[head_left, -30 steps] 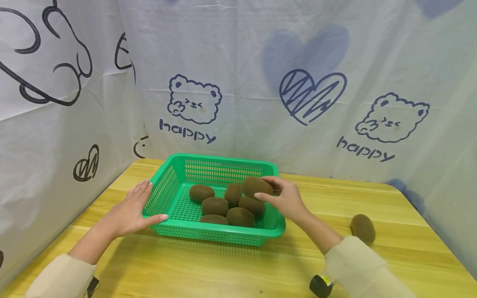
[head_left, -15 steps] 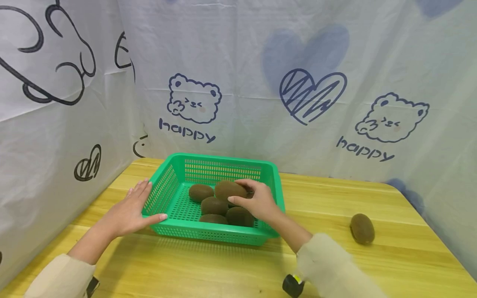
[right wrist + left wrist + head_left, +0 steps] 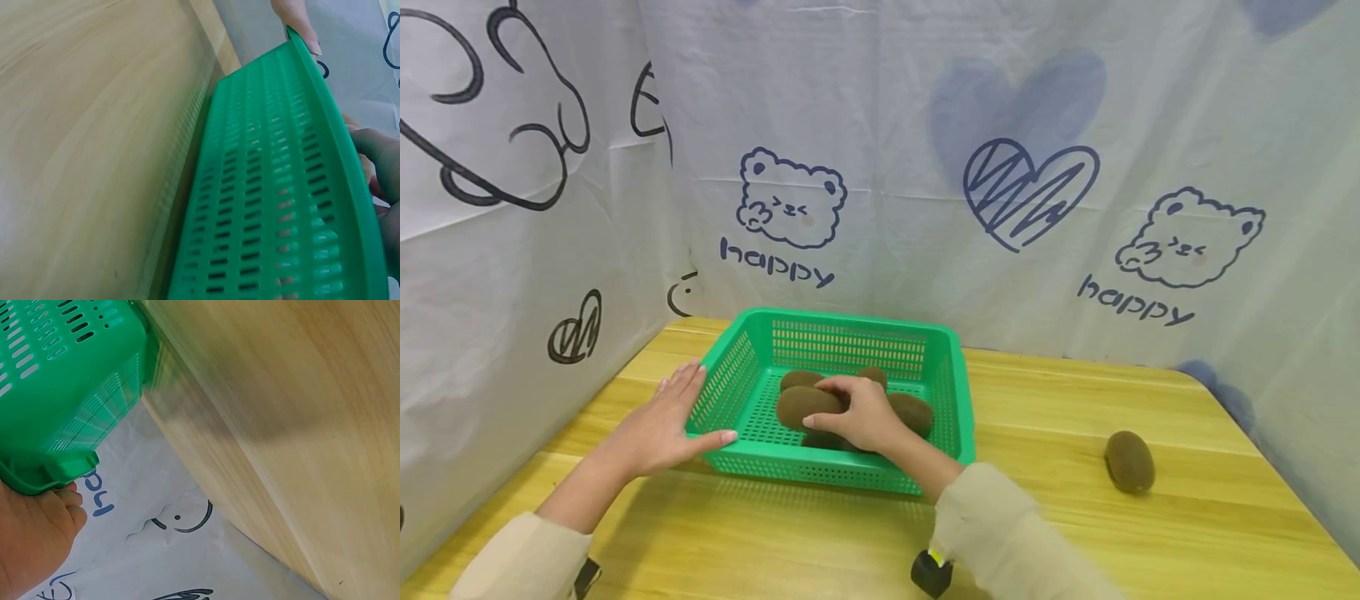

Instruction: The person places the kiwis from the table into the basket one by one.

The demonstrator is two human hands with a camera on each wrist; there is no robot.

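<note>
A brown kiwi [image 3: 807, 408] is held between thumb and fingers of my right hand [image 3: 865, 417], above other kiwis in a green plastic basket [image 3: 955, 375]. The fruit below are partly hidden by the hand; one kiwi [image 3: 912, 412] shows to its right and another kiwi [image 3: 872, 376] behind it. My left hand [image 3: 658, 429] holds the basket's near left corner, its thumb over the rim and its fingers along the outer side. The left wrist view shows the left hand [image 3: 40, 534] under the basket rim. The right wrist view mostly shows the basket's slotted wall [image 3: 269, 181].
A single kiwi [image 3: 1130, 462] lies on the wooden table [image 3: 1045, 417] to the right of the basket. Behind and to the left hangs a white printed cloth [image 3: 887, 275]. A black device [image 3: 931, 573] sits at my right wrist.
My right hand has carried the kiwi leftward and slightly toward me across the inside of the basket. The left hand and the basket have stayed in place, as has the kiwi on the table.
</note>
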